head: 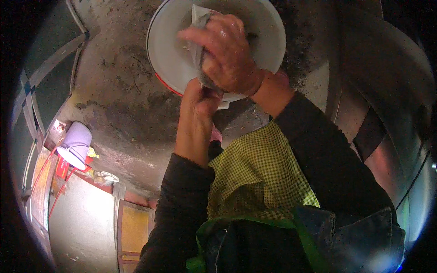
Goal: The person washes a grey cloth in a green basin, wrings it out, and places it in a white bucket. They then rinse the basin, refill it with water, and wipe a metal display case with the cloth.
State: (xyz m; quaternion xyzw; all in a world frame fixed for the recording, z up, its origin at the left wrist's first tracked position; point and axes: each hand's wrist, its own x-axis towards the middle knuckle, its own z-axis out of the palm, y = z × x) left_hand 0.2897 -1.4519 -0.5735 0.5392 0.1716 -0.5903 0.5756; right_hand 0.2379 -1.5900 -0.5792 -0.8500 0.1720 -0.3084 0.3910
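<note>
A wet grey cloth [199, 58] is bunched between my two hands, over a large white basin [164, 44] with a partly red rim. My left hand [205, 99] grips its lower end at the near rim of the basin. Above and to the right, my right hand [227, 56] is closed around the middle of the cloth, with its thumb or a finger sticking out to the left. A pale corner of cloth points up past my fingers. Murky water with a dark speck seems to lie in the basin; my hands hide part of it.
The basin stands on a stained concrete floor [126, 75]. A lilac bucket [76, 141] lies tilted at the left, near small red and yellow packets. A metal frame [80, 17] runs along the upper left. A checked apron [256, 163] covers my lap.
</note>
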